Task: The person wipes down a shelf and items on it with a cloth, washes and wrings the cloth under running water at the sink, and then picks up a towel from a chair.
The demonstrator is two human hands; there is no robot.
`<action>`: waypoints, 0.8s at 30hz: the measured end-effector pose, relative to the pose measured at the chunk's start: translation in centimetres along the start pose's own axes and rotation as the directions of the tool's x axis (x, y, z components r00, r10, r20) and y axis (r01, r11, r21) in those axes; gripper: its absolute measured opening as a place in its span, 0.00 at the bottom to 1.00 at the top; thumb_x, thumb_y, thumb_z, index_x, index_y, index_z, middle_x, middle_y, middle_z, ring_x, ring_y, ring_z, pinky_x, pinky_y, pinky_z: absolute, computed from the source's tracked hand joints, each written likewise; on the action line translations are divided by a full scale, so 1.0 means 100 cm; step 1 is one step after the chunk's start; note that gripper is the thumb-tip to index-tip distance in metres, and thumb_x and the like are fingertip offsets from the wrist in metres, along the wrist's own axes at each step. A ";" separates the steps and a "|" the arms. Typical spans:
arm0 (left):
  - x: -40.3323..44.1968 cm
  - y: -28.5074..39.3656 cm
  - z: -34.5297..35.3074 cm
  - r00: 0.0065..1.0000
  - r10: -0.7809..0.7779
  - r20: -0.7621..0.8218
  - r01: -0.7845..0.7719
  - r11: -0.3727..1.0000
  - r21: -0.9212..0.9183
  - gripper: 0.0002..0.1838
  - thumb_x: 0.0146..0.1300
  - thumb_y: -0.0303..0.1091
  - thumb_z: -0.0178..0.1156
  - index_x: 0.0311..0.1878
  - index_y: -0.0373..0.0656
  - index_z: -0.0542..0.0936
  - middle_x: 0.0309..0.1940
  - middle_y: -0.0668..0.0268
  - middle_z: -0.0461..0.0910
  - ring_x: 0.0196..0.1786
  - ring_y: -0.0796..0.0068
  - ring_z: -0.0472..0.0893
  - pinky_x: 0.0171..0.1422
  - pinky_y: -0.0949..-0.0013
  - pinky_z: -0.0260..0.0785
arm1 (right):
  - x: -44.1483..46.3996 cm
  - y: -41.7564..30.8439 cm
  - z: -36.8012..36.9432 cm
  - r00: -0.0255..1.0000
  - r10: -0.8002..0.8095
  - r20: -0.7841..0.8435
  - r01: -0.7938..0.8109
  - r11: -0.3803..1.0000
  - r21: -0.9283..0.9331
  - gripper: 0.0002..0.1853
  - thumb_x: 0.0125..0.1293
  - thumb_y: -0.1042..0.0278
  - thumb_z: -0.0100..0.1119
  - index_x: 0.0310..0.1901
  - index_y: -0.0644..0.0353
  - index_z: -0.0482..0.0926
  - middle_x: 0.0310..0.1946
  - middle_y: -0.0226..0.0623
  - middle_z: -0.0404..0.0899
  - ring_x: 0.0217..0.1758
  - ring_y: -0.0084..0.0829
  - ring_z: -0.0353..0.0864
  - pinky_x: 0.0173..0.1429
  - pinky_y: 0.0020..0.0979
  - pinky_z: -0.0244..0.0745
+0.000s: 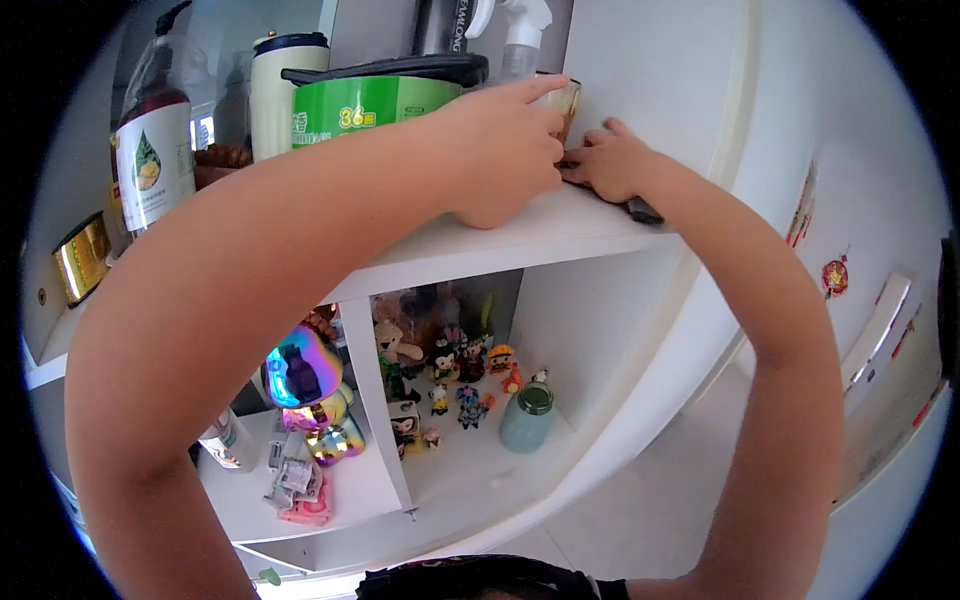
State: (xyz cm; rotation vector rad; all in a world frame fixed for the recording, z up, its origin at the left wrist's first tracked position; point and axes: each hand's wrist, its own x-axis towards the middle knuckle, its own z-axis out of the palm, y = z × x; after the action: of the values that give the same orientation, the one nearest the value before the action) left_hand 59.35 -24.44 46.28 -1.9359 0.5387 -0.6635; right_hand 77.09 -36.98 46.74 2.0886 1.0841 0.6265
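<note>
My left hand (510, 150) reaches over the upper shelf in front of a green tub (375, 105). Its index finger is stretched out and the other fingers are curled; what they hold, if anything, is hidden. A gold-toned container (568, 108) stands just behind these fingers. Close beside it, my right hand (605, 165) is bent down over a dark, flat item (643, 211) on the shelf, fingers closed around its far part. The two hands nearly touch.
A pump bottle (155, 160), a cream tumbler (285, 90) and a spray bottle (522, 45) stand on top. Below are small figurines (470, 360), a green jar (527, 418) and a shiny iridescent figure (305, 370). A white wall (660, 90) rises at the right.
</note>
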 end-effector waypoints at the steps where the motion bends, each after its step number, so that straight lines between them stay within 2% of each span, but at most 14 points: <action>1: -0.002 -0.001 -0.002 0.999 0.017 0.031 -0.016 0.999 -0.037 0.14 0.42 0.33 0.57 0.37 0.51 0.81 0.38 0.69 0.77 0.57 0.70 0.69 0.74 0.51 0.35 | 0.017 0.000 0.008 0.997 -0.031 -0.071 0.025 0.996 -0.083 0.21 0.61 0.60 0.44 0.57 0.44 0.72 0.63 0.31 0.62 0.68 0.36 0.55 0.72 0.44 0.39; 4: -0.003 -0.002 0.009 0.998 0.021 -0.060 -0.024 0.999 -0.046 0.12 0.42 0.33 0.56 0.34 0.51 0.81 0.37 0.69 0.77 0.55 0.70 0.70 0.74 0.50 0.35 | 0.069 0.004 0.033 0.991 0.006 -0.137 -0.026 0.989 -0.145 0.19 0.61 0.61 0.43 0.54 0.46 0.74 0.61 0.31 0.65 0.68 0.35 0.56 0.71 0.44 0.41; 6: -0.005 -0.004 0.010 0.997 0.021 -0.068 -0.026 0.998 -0.063 0.12 0.43 0.34 0.55 0.33 0.50 0.81 0.36 0.70 0.78 0.55 0.70 0.70 0.74 0.50 0.36 | 0.082 0.013 0.039 0.990 -0.007 -0.142 -0.008 0.995 -0.100 0.17 0.60 0.63 0.44 0.51 0.48 0.75 0.59 0.31 0.67 0.67 0.35 0.58 0.70 0.44 0.44; 9: -0.004 -0.002 0.012 0.998 0.020 -0.051 -0.023 0.998 -0.057 0.12 0.44 0.33 0.54 0.34 0.50 0.81 0.36 0.70 0.78 0.56 0.69 0.70 0.74 0.49 0.36 | 0.079 0.018 0.044 0.969 -0.122 -0.214 0.097 0.987 -0.126 0.17 0.59 0.64 0.45 0.49 0.48 0.76 0.56 0.33 0.71 0.63 0.37 0.63 0.68 0.41 0.51; 11: -0.010 -0.003 0.016 0.990 0.006 -0.141 -0.018 0.996 -0.087 0.13 0.44 0.33 0.54 0.35 0.50 0.81 0.38 0.70 0.78 0.56 0.69 0.69 0.74 0.49 0.36 | 0.069 0.011 0.028 0.994 -0.106 0.023 0.108 0.989 -0.102 0.21 0.58 0.69 0.46 0.54 0.52 0.73 0.56 0.37 0.71 0.60 0.37 0.68 0.66 0.37 0.58; 12: -0.012 -0.003 0.017 0.991 0.002 -0.131 -0.014 0.996 -0.090 0.13 0.44 0.33 0.54 0.35 0.50 0.81 0.38 0.70 0.78 0.56 0.69 0.69 0.74 0.49 0.36 | 0.060 0.007 0.022 0.993 -0.116 0.019 0.118 0.988 -0.101 0.21 0.58 0.69 0.46 0.54 0.52 0.73 0.56 0.37 0.71 0.60 0.37 0.68 0.66 0.37 0.58; 14: -0.011 0.000 0.014 0.997 -0.021 -0.075 0.017 0.999 -0.050 0.13 0.46 0.33 0.54 0.37 0.52 0.81 0.40 0.69 0.78 0.59 0.70 0.68 0.74 0.50 0.36 | 0.035 0.008 0.023 0.989 -0.110 -0.102 0.121 0.987 0.109 0.21 0.55 0.72 0.47 0.53 0.54 0.73 0.54 0.40 0.72 0.56 0.39 0.71 0.62 0.37 0.63; 15: -0.011 0.000 0.012 0.997 -0.024 -0.073 0.020 0.998 -0.058 0.13 0.46 0.33 0.54 0.37 0.52 0.81 0.40 0.69 0.78 0.59 0.70 0.68 0.74 0.50 0.36 | 0.026 0.009 0.027 0.988 -0.117 -0.097 0.127 0.986 0.109 0.21 0.55 0.72 0.47 0.53 0.54 0.73 0.54 0.40 0.72 0.56 0.39 0.71 0.62 0.37 0.63; 17: -0.011 0.001 0.008 0.999 -0.040 -0.019 0.040 0.999 -0.006 0.14 0.47 0.34 0.55 0.39 0.53 0.80 0.43 0.70 0.77 0.61 0.71 0.67 0.74 0.50 0.35 | 0.007 0.009 0.035 0.950 -0.111 -0.291 0.197 0.937 0.287 0.18 0.57 0.75 0.48 0.50 0.58 0.74 0.49 0.39 0.74 0.54 0.42 0.71 0.60 0.37 0.64; 18: -0.012 0.001 0.007 0.999 -0.039 -0.020 0.039 0.999 -0.016 0.14 0.47 0.34 0.55 0.39 0.53 0.80 0.43 0.70 0.77 0.61 0.71 0.67 0.74 0.50 0.35 | -0.004 0.007 0.038 0.952 -0.115 -0.282 0.199 0.936 0.290 0.18 0.57 0.75 0.48 0.50 0.58 0.74 0.49 0.39 0.74 0.54 0.42 0.71 0.60 0.37 0.64; 20: -0.015 -0.001 0.002 0.998 -0.064 -0.024 0.066 0.994 0.087 0.15 0.49 0.34 0.57 0.43 0.55 0.79 0.46 0.72 0.76 0.62 0.72 0.66 0.74 0.51 0.34 | -0.028 0.003 0.036 0.910 -0.021 -0.415 0.286 0.755 0.590 0.15 0.61 0.75 0.47 0.50 0.60 0.74 0.48 0.40 0.74 0.53 0.38 0.72 0.59 0.33 0.64; 21: -0.015 -0.002 0.002 0.997 -0.067 -0.031 0.070 0.994 0.084 0.15 0.49 0.34 0.57 0.43 0.55 0.79 0.46 0.72 0.76 0.62 0.72 0.66 0.74 0.51 0.34 | -0.034 0.001 0.037 0.912 -0.021 -0.410 0.282 0.759 0.587 0.15 0.61 0.75 0.47 0.50 0.60 0.74 0.48 0.40 0.74 0.53 0.38 0.72 0.59 0.33 0.64; 23: -0.014 -0.003 0.002 0.997 -0.055 -0.050 0.061 0.990 0.130 0.16 0.50 0.34 0.58 0.45 0.55 0.77 0.47 0.74 0.75 0.61 0.74 0.66 0.73 0.53 0.39 | -0.049 -0.008 0.037 0.844 0.040 -0.536 0.456 0.474 0.753 0.12 0.63 0.75 0.47 0.48 0.62 0.75 0.48 0.40 0.73 0.51 0.34 0.72 0.58 0.30 0.64; 24: -0.011 -0.003 0.003 0.997 -0.048 -0.057 0.055 0.990 0.128 0.16 0.50 0.34 0.58 0.45 0.55 0.77 0.47 0.74 0.75 0.61 0.74 0.66 0.73 0.53 0.39 | -0.057 -0.012 0.038 0.847 0.047 -0.530 0.447 0.475 0.758 0.12 0.63 0.75 0.47 0.48 0.62 0.75 0.48 0.40 0.73 0.51 0.34 0.72 0.58 0.30 0.64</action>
State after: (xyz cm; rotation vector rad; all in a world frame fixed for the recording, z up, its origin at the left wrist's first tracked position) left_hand 58.73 -23.48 46.20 -1.8197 0.4686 -0.7665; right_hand 75.96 -42.64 42.84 2.5953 2.3247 0.5334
